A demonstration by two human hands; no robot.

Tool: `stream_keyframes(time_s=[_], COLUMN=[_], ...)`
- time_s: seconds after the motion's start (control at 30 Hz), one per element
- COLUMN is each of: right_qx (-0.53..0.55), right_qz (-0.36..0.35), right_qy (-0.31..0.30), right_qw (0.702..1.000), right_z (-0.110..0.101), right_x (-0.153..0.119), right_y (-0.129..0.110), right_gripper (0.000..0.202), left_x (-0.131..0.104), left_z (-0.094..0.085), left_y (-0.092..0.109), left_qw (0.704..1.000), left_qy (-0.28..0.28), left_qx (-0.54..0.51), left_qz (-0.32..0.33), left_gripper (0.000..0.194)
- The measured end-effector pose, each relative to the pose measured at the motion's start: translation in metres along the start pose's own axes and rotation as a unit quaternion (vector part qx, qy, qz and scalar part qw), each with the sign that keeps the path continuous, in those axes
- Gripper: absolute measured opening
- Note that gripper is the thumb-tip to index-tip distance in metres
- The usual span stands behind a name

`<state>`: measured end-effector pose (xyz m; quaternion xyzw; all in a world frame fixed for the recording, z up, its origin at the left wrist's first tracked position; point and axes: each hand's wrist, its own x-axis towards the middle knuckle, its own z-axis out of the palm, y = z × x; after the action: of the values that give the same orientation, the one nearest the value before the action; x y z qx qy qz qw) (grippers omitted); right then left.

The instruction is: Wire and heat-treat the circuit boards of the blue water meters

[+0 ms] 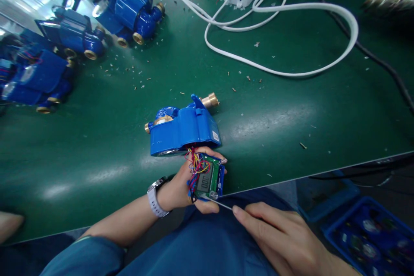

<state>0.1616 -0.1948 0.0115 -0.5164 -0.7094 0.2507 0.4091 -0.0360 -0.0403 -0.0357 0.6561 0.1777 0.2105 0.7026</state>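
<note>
Steadiness matters as our left hand [181, 187] clasps the circuit board [207, 177] near the worktop [97, 146] edge, while our right hand [281, 237] pinches a thin probe [220, 202] at its corner.

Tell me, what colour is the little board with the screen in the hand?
Green, on the circuit board held in the left hand, seen from the head view.
</note>
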Motion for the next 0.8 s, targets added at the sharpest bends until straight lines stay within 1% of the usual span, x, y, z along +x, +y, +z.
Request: stream_keyframes(time_s=[0.07, 0.1, 0.2, 0.27, 0.33, 0.43, 0.57, 0.67, 0.73, 0.8], right_qx=[0.020, 0.024, 0.043, 0.067, 0.078, 0.057, 0.013, -0.013, -0.005, 0.034], right_qz=[0.004, 0.018, 0.061, 0.075, 0.075, 0.076, 0.043, 0.020, 0.025, 0.052], right_qy=[0.028, 0.027, -0.013, -0.035, -0.039, -0.068, -0.108, -0.131, -0.149, -0.167], right_qw=[0.999, 0.999, 0.997, 0.994, 0.993, 0.993, 0.993, 0.991, 0.988, 0.984], right_z=[0.004, 0.004, -0.001, -0.007, -0.015, -0.027, -0.038, -0.044, -0.047, -0.051], right_x=[0.002, 0.004, 0.007, 0.006, 0.005, 0.006, 0.015, 0.020, 0.022, 0.025], right_y=[-0.003, -0.004, -0.008, -0.008, -0.006, -0.004, -0.002, -0.001, -0.001, 0.000], right_gripper=[0.039, 0.039, 0.035, 0.032, 0.031, 0.031, 0.037, 0.042, 0.042, 0.037], left_x=[0.000, 0.001, 0.004, 0.007, 0.008, 0.007, 0.005, 0.006, 0.008, 0.009], left_z=[0.002, 0.003, 0.004, 0.003, 0.001, -0.001, -0.003, -0.005, -0.007, -0.009], left_y=[-0.002, -0.002, 0.001, 0.002, 0.003, 0.003, 0.004, 0.007, 0.009, 0.011], left_qw=[1.000, 1.000, 0.999, 0.999, 0.998, 0.998, 0.999, 0.998, 0.998, 0.997], left_qy=[0.010, 0.013, 0.003, -0.010, -0.024, -0.033, -0.034, -0.053, -0.065, -0.076], left_qx=[-0.010, -0.012, -0.022, -0.033, -0.043, -0.044, -0.015, 0.004, 0.010, 0.017], left_qz=[0.005, 0.010, 0.024, 0.032, 0.033, 0.028, 0.025, 0.016, 0.012, 0.010], left_gripper=[0.097, 0.098, 0.099, 0.098, 0.098, 0.101, 0.100, 0.099, 0.100, 0.100])
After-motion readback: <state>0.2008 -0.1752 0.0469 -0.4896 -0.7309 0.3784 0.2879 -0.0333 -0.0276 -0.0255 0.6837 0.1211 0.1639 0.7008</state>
